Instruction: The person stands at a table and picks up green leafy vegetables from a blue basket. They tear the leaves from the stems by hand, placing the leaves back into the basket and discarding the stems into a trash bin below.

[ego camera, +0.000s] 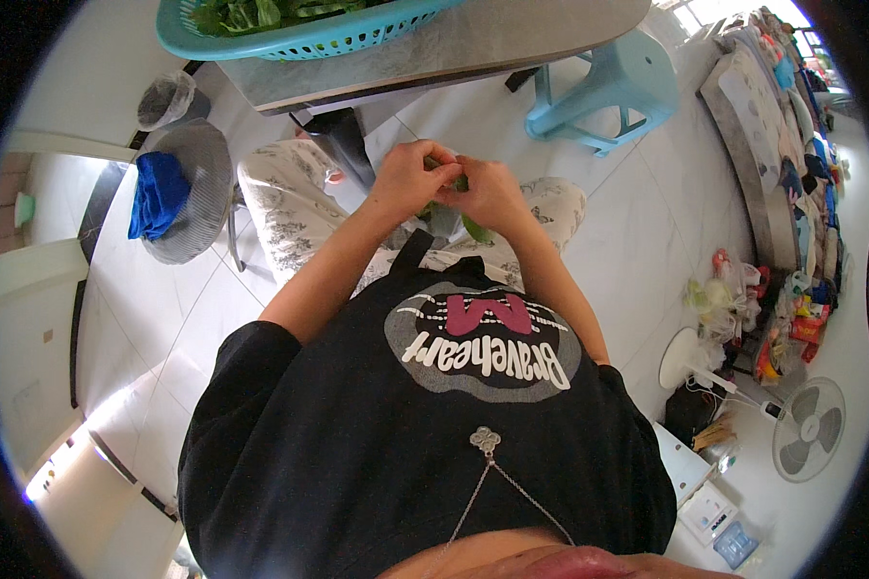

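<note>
Both hands meet above the lap, in front of the black T-shirt. My left hand (411, 179) pinches a green leafy stem with curled fingers. Touching it, my right hand (489, 194) grips the same greens, and a green leaf (476, 230) hangs below its palm. The fingers partly hide the stem. Under the hands, between the thighs, is a clear plastic bag (445, 223) with some green bits, mostly covered by the hands. Beyond them, a turquoise plastic basket (290, 49) holding leafy greens (254, 14) stands on the table.
The grey table (434, 54) has its edge just ahead. A blue plastic stool (622, 87) is at the right; a round grey stool (207, 195) with a blue cloth (158, 195) is at the left, near a lined bin (174, 100). A white fan (807, 430) stands lower right.
</note>
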The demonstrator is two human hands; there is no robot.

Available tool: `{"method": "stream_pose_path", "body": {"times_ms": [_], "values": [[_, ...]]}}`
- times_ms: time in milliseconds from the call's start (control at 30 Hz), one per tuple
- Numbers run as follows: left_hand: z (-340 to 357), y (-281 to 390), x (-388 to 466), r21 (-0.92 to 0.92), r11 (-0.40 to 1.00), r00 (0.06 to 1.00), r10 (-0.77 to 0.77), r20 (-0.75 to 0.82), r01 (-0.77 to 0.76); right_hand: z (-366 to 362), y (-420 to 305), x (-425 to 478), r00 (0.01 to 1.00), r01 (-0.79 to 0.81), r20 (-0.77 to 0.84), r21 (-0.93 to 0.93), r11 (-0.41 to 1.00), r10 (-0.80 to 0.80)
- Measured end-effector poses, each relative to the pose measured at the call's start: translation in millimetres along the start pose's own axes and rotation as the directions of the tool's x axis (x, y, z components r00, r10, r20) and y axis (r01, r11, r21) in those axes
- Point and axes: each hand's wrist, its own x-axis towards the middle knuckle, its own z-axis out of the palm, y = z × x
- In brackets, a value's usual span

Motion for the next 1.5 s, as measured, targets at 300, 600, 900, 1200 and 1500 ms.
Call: {"method": "stream_pose_path", "body": {"times_ms": [300, 600, 900, 1200, 1500], "values": [[-26.4, -38.3, -8.0, -0.131, 0.954, 0.962, -0.272, 0.010, 0.271, 28.2, 57.8, 12.2, 0.968, -0.250, 0.109, 0.484, 0.838, 0.226], [-23.0, -53.6, -8.2, -0.330, 0.896, 0.951, -0.310, 0.015, 0.297, 118.7, 133.5, 28.2, 0.992, -0.085, 0.100, 0.041, 0.996, 0.080], [-11.4, -51.2, -7.5, -0.339, 0.894, 0.953, -0.302, 0.030, 0.294, 116.6, 152.1, 32.3, 0.908, -0.230, 0.391, 0.161, 0.960, 0.152], [-2.2, -50.8, -13.3, -0.286, 0.948, 0.987, -0.159, -0.038, 0.141, 56.3, 74.6, 10.2, 0.861, -0.432, 0.508, 0.712, 0.553, 0.019], [-6.3, -31.1, -22.1, -0.391, 0.916, 0.995, -0.098, 0.006, 0.092, 40.6, 42.1, 3.4, 0.894, -0.223, 0.415, 0.737, 0.638, -0.167]]}}
